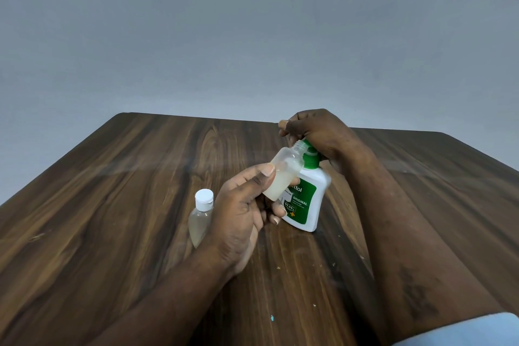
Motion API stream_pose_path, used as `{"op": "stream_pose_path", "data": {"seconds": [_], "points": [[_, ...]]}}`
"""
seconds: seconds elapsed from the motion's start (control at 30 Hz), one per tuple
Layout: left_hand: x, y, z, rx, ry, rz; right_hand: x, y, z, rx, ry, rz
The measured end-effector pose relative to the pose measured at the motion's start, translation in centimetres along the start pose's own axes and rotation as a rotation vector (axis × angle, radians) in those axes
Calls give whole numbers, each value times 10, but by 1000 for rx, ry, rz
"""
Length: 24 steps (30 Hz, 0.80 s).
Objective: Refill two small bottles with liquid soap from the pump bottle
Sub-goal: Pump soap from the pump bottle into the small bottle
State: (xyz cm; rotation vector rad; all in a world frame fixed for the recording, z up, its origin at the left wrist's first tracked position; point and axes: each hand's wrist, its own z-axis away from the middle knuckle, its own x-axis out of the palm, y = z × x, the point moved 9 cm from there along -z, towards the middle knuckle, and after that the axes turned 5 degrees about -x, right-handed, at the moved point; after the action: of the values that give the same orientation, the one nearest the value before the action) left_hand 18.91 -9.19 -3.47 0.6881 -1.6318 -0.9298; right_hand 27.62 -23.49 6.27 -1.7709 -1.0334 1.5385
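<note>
left hand (241, 213) grips small uncapped translucent plastic bottle (283, 174), tilted, pale liquid inside (mouth right at the green pump) | right hand (311, 132) curled over pump head of white plastic pump bottle with green label (306, 199) | small clear white-capped bottle (200, 216) upright beside left hand | dark wooden table (112, 205) beneath
</note>
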Motion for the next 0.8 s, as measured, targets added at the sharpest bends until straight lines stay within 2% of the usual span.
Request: {"op": "stream_pose_path", "data": {"seconds": [0.8], "points": [[5,-3,3,-97,-1,102,-2,-2,1,-6,15,-28]]}}
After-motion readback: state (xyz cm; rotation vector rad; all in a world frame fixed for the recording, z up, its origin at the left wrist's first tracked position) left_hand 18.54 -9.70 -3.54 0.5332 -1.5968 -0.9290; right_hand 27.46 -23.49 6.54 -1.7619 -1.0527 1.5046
